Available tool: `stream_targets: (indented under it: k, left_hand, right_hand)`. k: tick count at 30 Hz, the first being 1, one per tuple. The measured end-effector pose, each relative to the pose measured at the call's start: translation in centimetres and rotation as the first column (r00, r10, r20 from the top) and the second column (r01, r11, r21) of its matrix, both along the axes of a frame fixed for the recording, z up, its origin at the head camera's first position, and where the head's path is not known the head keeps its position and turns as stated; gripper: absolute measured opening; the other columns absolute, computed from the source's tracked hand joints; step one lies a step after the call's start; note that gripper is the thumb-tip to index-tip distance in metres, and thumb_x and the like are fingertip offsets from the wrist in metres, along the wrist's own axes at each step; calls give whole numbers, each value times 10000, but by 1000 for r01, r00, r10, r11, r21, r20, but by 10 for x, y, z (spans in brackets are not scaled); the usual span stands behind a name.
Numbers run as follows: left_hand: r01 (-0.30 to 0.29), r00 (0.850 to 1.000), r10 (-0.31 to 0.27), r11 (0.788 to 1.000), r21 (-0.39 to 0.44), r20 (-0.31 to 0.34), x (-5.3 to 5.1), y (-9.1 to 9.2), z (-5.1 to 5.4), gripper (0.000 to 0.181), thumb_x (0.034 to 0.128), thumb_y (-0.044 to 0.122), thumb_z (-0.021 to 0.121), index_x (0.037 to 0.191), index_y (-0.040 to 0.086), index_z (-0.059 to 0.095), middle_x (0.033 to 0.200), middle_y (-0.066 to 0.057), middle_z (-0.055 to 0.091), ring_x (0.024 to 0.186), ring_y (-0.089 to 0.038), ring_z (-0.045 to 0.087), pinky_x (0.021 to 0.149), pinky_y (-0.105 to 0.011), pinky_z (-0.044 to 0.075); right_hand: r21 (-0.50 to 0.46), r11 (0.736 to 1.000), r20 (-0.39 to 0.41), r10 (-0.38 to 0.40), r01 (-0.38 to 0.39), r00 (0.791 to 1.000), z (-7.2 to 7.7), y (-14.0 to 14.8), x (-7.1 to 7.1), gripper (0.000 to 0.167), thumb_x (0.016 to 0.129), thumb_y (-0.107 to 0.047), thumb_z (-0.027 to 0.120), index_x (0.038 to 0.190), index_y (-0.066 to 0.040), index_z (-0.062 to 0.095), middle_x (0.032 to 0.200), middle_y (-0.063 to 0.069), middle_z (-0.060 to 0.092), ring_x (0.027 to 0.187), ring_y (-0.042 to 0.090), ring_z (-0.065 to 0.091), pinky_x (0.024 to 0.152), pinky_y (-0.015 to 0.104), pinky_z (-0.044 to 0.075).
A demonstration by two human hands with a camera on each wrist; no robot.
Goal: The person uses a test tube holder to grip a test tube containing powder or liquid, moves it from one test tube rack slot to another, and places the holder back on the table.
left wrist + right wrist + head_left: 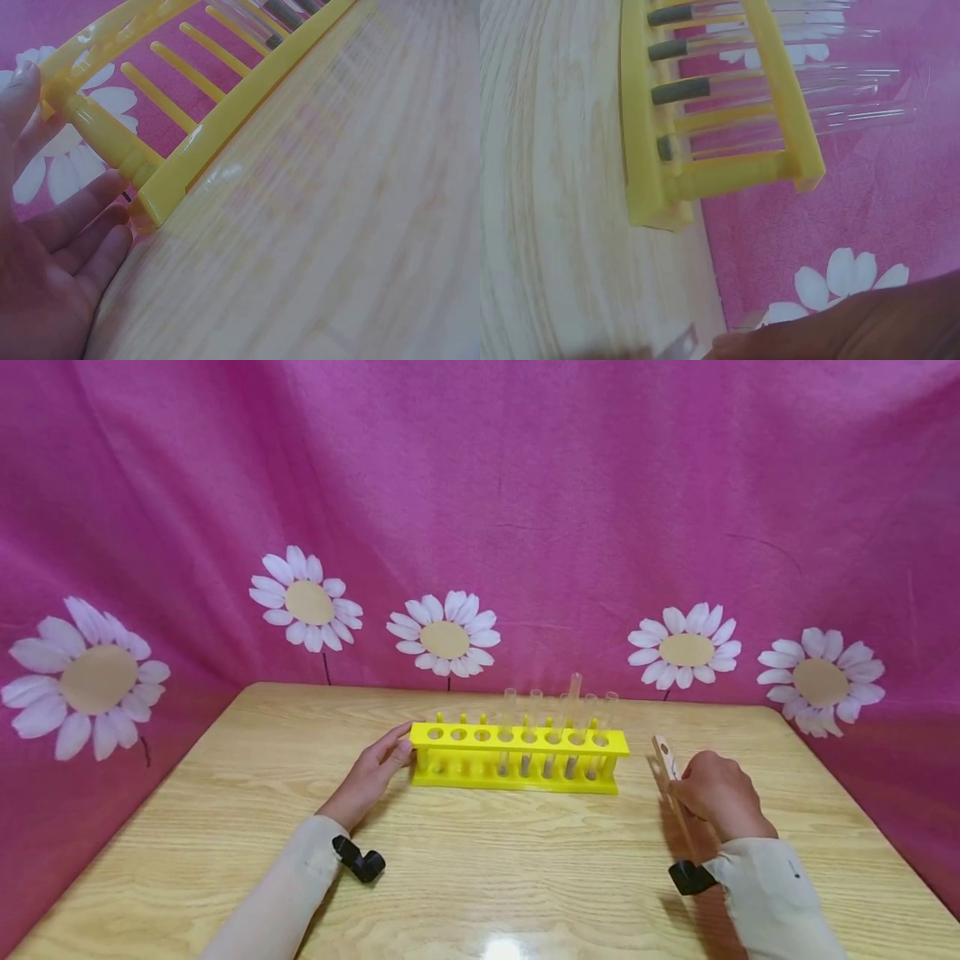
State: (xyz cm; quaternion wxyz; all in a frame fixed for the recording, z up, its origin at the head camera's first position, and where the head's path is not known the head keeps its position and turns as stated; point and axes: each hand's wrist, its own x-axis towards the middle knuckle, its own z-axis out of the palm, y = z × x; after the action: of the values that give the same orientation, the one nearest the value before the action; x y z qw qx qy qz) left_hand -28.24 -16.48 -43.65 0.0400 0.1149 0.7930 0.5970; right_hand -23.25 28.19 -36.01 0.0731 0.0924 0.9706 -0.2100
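Observation:
A yellow test tube rack [517,785] stands on the wooden table, its right part filled with several clear test tubes [507,718]. Dark grey matter [679,90] sits at the bottom of the tubes in the right wrist view. One tube [575,685] rises higher than the others. My left hand [369,781] holds the left end of the rack, thumb [22,94] at the top bar and fingers round the end post. To the right of the rack, my right hand [718,793] grips a wooden test tube holder [665,756], whose far end points toward the back.
The light wooden table [480,877] ends at a pink cloth [495,510] printed with white daisies, which hangs behind and at both sides. Black wrist cameras [362,862] are strapped at both sleeves. The rack's left holes [458,735] hold no tubes.

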Motion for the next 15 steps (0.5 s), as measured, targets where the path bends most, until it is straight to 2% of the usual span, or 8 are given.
stream_targets:
  k: [5, 15]
  left_hand:
    - [1, 1000, -1, 1000, 11, 13, 0, -1, -1, 645, 955, 568, 449, 1503, 241, 354, 1528, 21, 350, 1398, -217, 306, 1153, -498, 182]
    - [21, 1000, -20, 999, 37, -3, -3, -2, -4, 606, 980, 516, 446, 1499, 216, 365, 1523, -26, 363, 1366, -248, 366, 1142, -496, 220]
  right_hand:
    - [22, 1000, -5, 21, -21, 1000, -5, 4, -1, 230, 850, -163, 641, 670, -21, 623, 623, 68, 535, 572, 222, 502, 494, 310, 405]
    - [47, 999, 38, 20, -22, 999, -14, 7, -3, 236, 850, -187, 687, 733, 7, 622, 646, 79, 513, 580, 228, 495, 503, 308, 391]
